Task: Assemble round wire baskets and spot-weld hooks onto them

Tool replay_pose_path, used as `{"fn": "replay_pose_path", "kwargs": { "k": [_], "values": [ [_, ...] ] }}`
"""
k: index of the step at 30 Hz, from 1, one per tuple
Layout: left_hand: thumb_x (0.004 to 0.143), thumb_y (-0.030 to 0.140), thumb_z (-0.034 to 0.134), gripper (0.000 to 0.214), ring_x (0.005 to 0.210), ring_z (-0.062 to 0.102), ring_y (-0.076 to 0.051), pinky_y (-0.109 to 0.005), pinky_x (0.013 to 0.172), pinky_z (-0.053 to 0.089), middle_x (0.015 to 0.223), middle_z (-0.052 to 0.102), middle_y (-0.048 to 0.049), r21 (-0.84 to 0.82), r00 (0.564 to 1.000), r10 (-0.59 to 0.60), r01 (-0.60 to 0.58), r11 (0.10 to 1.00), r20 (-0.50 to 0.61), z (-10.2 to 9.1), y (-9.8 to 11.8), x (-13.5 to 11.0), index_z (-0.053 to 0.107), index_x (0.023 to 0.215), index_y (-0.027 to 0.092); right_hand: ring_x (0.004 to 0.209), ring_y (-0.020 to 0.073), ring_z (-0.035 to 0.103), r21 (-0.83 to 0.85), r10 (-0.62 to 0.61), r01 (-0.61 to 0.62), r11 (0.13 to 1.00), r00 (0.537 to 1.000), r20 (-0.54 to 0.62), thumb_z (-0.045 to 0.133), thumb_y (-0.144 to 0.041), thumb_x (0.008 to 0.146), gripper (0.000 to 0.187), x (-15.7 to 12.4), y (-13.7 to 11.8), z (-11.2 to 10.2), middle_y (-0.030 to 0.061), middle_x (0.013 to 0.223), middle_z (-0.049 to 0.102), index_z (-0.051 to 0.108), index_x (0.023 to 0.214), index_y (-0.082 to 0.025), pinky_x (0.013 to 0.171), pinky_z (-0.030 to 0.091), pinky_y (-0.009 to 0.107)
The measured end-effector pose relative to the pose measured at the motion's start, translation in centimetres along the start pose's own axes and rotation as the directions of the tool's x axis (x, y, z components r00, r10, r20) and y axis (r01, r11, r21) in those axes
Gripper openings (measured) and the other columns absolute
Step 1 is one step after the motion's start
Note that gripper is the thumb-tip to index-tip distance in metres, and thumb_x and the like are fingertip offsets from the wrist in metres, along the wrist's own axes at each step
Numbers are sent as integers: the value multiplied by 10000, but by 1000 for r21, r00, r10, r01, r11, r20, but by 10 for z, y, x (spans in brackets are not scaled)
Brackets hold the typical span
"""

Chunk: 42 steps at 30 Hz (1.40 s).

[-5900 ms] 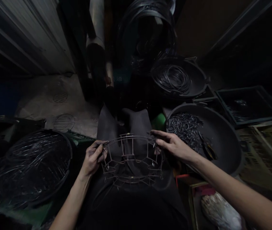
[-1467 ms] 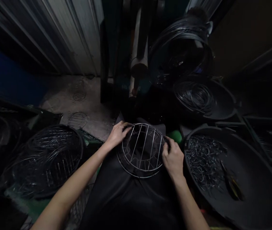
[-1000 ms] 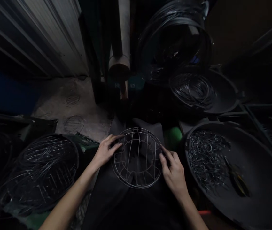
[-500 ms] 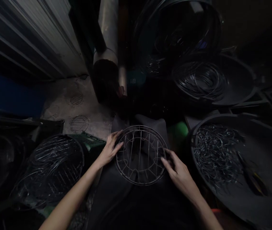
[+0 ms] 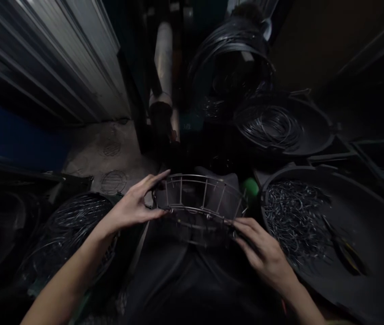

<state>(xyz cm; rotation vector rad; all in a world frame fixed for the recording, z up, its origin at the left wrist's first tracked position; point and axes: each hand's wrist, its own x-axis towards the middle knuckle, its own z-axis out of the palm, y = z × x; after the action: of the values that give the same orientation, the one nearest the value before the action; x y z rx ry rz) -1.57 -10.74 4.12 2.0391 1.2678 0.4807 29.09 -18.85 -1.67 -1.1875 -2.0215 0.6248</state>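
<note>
Clock directions run from the middle of the view. A corrugated metal wall [image 5: 86, 49] rises at ten o'clock above a pale, dim floor [image 5: 90, 155]. At four o'clock sits a wide dark basin [image 5: 377, 280]; at two, a dark pan [image 5: 320, 133] with a wire coil [image 5: 269, 126] inside. Loose wires [image 5: 73, 221] heap at eight. The round wire frame [image 5: 205, 180] is at six, tilted above a dark-clothed lap [image 5: 178, 289]. Wire grids [image 5: 113, 181] lie on the floor at nine. The left hand [image 5: 134, 205], thumb and fingers parted, grasps the frame's left end; the right hand [image 5: 262, 250] pinches its right. Pliers [image 5: 345, 250] rest in the basin.
</note>
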Motion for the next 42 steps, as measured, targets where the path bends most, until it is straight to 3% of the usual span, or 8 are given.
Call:
{"fn": "replay_pose_path", "kwargs": {
  "k": [5,11,15,21,29,32,37,42],
  "values": [
    [705,237,696,675,1027,555,-205,-335,905,461,1121,552,-71,53,961,176,-169,984,-214,20,-14,-6,410,1316,223,935,164,656,-114,-76,70,991,996,-52,478,-177,893,250,16,39,13,64,1028,665,653,1062,-237,835,555,281],
    [696,226,675,638,1087,538,-216,-363,954,439,1171,550,-77,5,974,121,-123,992,-194,64,-55,3,424,1282,205,897,184,671,-97,-48,43,994,997,-56,496,-237,895,210,5,77,44,90,990,686,676,996,-200,791,571,306],
    [730,268,654,688,1131,511,-223,-396,996,417,1221,510,-87,-7,987,29,-31,999,-156,64,-68,-3,359,1349,210,926,187,660,-58,-16,16,998,1000,6,499,-260,895,221,13,77,47,78,1022,680,677,1020,-220,811,561,319],
    [710,419,685,961,1367,226,-316,-532,1116,207,1462,225,-140,172,991,94,-76,982,-100,45,-36,3,119,1465,235,943,189,650,-43,10,-7,999,997,74,513,-253,887,227,21,78,40,79,1033,673,673,1045,-216,838,546,319],
    [681,435,679,941,1363,200,-355,-605,1095,87,1457,257,-131,416,995,101,-103,903,27,63,-4,40,182,1458,250,935,184,651,-53,4,-1,999,999,52,488,-261,900,236,19,78,47,78,1026,670,673,1037,-211,833,547,314],
    [679,325,684,918,1300,306,-350,-587,1079,160,1404,336,-127,468,990,130,-144,872,63,64,4,46,198,1456,270,919,181,653,-66,2,1,998,999,46,469,-268,909,251,21,73,44,78,1013,668,671,1047,-211,810,552,306],
    [697,232,659,867,982,539,-246,-390,869,452,1097,549,-61,260,997,66,-72,963,29,49,2,40,226,1447,283,938,182,641,-73,-53,59,996,995,85,458,-239,911,289,36,52,26,85,1049,650,649,1126,-219,811,547,296],
    [648,213,712,816,1133,522,-244,-378,981,422,1285,526,-71,32,993,81,-79,996,-91,53,-25,31,353,1380,238,942,181,641,-82,-82,97,992,983,164,437,-233,918,310,57,45,20,71,1065,648,641,1151,-241,815,549,300]
  ]
}}
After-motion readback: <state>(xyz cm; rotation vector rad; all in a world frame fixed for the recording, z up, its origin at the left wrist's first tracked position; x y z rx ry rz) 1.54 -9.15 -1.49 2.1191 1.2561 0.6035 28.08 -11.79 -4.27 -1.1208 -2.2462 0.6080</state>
